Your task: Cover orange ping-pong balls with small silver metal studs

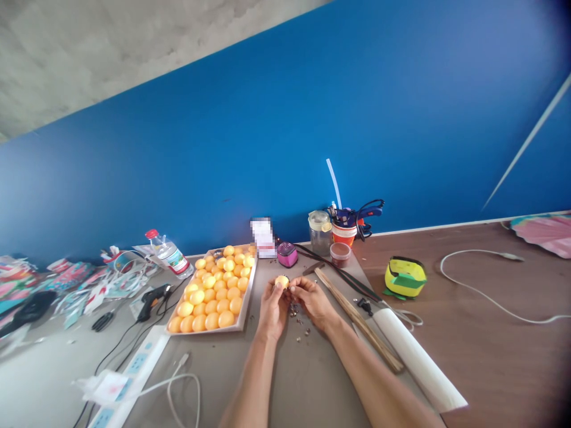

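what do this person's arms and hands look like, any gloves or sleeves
Each grip is a plain bare hand. The left hand and right hand wear no gloves; no rings or watch show. The left forearm and right forearm taper toward the hands, no sleeves, cables or markings in view.

No legible txt or nos.: label [178, 261] on btl. [161, 245] too blurry, pixelated panel [263, 236] unreadable.

From here I see the person's left hand [273, 312] and right hand [316, 304] bare, and the left forearm [254, 380] and right forearm [363, 365] bare too, each tapering toward a narrower wrist.
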Demonstrator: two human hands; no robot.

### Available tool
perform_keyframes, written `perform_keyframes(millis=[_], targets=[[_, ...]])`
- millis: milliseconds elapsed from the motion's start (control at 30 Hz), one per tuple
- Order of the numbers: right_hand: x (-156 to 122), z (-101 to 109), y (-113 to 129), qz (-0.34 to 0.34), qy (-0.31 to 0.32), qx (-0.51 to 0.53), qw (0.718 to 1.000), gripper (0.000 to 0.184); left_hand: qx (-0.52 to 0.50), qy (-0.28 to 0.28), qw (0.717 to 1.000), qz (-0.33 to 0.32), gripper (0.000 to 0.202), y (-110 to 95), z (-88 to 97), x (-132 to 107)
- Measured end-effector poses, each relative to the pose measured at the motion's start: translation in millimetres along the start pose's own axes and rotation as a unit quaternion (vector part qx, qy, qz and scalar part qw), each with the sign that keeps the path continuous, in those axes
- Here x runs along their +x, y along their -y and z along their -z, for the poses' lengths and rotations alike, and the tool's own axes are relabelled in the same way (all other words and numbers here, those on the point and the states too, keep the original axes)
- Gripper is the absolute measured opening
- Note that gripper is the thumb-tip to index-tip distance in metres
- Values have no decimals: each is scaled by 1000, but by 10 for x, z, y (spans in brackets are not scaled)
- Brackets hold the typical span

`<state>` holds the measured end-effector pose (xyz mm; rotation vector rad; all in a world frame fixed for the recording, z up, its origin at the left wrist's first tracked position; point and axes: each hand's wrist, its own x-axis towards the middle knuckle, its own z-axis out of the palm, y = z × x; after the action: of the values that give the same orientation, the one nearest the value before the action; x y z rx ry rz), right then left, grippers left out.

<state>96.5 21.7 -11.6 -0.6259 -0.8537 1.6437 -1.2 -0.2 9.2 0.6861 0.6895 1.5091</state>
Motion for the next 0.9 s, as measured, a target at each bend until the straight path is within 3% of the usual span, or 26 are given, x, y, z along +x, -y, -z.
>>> perform_keyframes(millis=[467, 900], targets=[[-21, 19, 23, -24, -11, -20, 999, 20, 46, -26, 999, -10, 30, 34, 41, 6], [-72, 3, 50, -1, 0, -15, 1000, 25, 90, -27, 995, -41, 27, 39, -4, -44]])
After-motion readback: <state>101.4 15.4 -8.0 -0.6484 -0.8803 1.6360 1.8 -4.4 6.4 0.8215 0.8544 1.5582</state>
